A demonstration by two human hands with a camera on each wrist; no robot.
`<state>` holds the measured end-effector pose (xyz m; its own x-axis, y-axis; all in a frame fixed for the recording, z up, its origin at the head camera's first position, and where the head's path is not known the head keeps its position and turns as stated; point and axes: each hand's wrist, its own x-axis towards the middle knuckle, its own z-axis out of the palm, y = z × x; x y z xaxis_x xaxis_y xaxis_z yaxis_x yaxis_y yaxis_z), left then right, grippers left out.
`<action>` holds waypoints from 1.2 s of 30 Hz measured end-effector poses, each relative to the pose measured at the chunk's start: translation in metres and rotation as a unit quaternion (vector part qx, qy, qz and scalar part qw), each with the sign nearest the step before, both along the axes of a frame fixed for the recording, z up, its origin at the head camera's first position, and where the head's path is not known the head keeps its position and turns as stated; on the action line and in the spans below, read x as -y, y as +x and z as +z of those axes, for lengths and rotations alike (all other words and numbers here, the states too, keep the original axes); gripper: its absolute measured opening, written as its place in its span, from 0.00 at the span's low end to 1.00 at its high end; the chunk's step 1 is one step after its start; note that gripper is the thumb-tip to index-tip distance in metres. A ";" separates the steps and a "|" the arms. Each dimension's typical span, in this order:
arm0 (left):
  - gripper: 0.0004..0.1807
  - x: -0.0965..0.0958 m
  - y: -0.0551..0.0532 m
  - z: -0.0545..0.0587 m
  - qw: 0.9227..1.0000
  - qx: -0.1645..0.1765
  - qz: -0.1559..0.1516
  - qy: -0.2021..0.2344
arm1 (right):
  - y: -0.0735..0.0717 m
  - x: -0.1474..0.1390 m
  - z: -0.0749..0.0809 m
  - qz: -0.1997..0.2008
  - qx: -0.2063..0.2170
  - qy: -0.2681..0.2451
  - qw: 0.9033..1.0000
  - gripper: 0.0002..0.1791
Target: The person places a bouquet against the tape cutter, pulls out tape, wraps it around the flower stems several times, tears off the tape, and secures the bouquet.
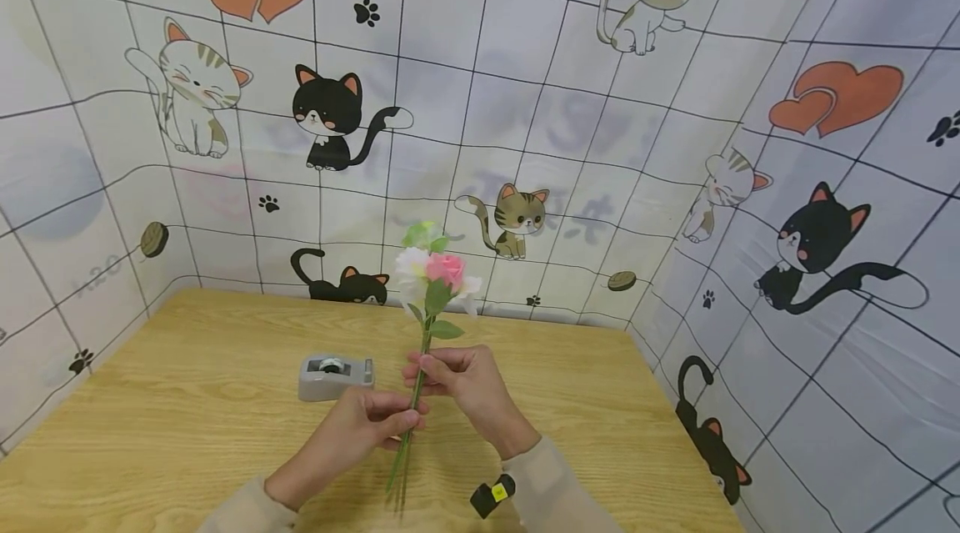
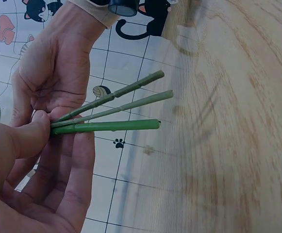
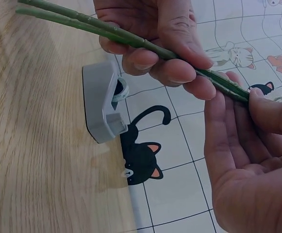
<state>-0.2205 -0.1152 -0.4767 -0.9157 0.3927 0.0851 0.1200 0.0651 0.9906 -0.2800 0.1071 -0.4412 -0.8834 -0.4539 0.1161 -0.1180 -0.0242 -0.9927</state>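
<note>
A small bunch of artificial flowers (image 1: 446,270), with a pink rose, white blooms and green leaves, is held up over the table. My right hand (image 1: 468,387) pinches the stems just below the leaves. Lower down, my left hand (image 1: 367,424) grips the same stems between thumb and fingers. Three green stem ends (image 2: 131,125) stick out past the left hand, spread slightly apart, in the left wrist view. In the right wrist view the stems (image 3: 145,44) run through both hands, which sit close together.
A grey tape dispenser (image 1: 333,377) with a roll in it stands on the wooden table (image 1: 225,341), left of the flowers. A small black device with a yellow patch (image 1: 493,495) is at the right sleeve. Cat-printed sheeting (image 1: 450,133) hangs behind and beside the table.
</note>
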 end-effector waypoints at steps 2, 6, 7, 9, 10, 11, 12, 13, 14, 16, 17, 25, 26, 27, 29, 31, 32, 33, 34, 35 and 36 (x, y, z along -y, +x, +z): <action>0.17 -0.001 0.001 0.000 1.000 -0.003 0.007 0.003 | 0.000 0.000 0.000 0.005 -0.004 0.004 1.000 0.20; 0.17 -0.002 0.002 0.001 1.000 -0.009 0.022 0.008 | 0.001 0.000 0.002 0.012 -0.014 0.011 1.000 0.21; 0.17 -0.002 0.002 0.001 1.000 -0.011 0.027 0.007 | 0.001 0.001 0.002 0.013 -0.016 0.013 1.000 0.21; 0.16 -0.002 0.003 0.001 0.999 -0.015 0.037 0.003 | 0.002 0.002 0.003 0.014 -0.020 0.015 1.000 0.22; 0.16 -0.002 0.003 0.000 0.999 -0.017 0.042 0.002 | 0.003 0.002 0.003 0.013 -0.020 0.017 1.000 0.22; 0.16 -0.003 0.004 0.000 0.999 -0.019 0.047 -0.001 | 0.003 0.002 0.002 0.011 -0.021 0.019 1.000 0.22; 0.15 -0.003 0.004 0.000 0.998 -0.021 0.051 -0.003 | 0.004 0.003 0.002 0.009 -0.022 0.019 1.000 0.23; 0.15 -0.003 0.004 -0.001 0.998 -0.023 0.054 -0.005 | 0.004 0.003 0.001 0.008 -0.023 0.017 1.000 0.23; 0.15 -0.003 0.004 -0.001 0.998 -0.024 0.058 -0.007 | 0.004 0.003 0.001 0.004 -0.022 0.016 1.000 0.23; 0.14 -0.004 0.004 -0.002 0.997 -0.027 0.066 -0.011 | 0.006 0.004 0.001 -0.005 -0.022 0.015 1.000 0.22; 0.14 -0.004 0.005 -0.001 0.997 -0.028 0.070 -0.014 | 0.006 0.005 0.001 -0.010 -0.024 0.015 1.000 0.21; 0.14 -0.008 0.007 0.002 0.994 -0.036 0.100 -0.034 | 0.008 0.010 0.003 -0.045 -0.036 0.013 0.998 0.16; 0.14 -0.008 0.007 0.002 0.993 -0.036 0.102 -0.036 | 0.009 0.010 0.003 -0.048 -0.036 0.012 0.998 0.15; 0.13 -0.008 0.007 0.003 0.993 -0.035 0.105 -0.037 | 0.010 0.010 0.004 -0.051 -0.035 0.010 0.998 0.15; 0.13 -0.009 0.007 0.004 0.993 -0.035 0.109 -0.039 | 0.010 0.010 0.004 -0.056 -0.034 0.007 0.998 0.15; 0.12 -0.010 0.007 0.005 0.992 -0.033 0.113 -0.040 | 0.010 0.011 0.005 -0.059 -0.033 0.005 0.998 0.15; 0.12 -0.010 0.007 0.005 0.992 -0.033 0.115 -0.041 | 0.010 0.011 0.005 -0.061 -0.033 0.005 0.998 0.16; 0.12 -0.010 0.006 0.005 0.992 -0.033 0.117 -0.041 | 0.010 0.012 0.005 -0.061 -0.033 0.005 0.998 0.16; 0.12 -0.010 0.006 0.005 0.992 -0.032 0.119 -0.040 | 0.009 0.012 0.005 -0.061 -0.034 0.006 0.998 0.16; 0.12 -0.010 0.006 0.005 0.991 -0.032 0.120 -0.040 | 0.009 0.013 0.005 -0.060 -0.035 0.008 0.998 0.16; 0.13 -0.010 0.006 0.005 0.991 -0.032 0.122 -0.039 | 0.009 0.013 0.005 -0.059 -0.036 0.010 0.998 0.16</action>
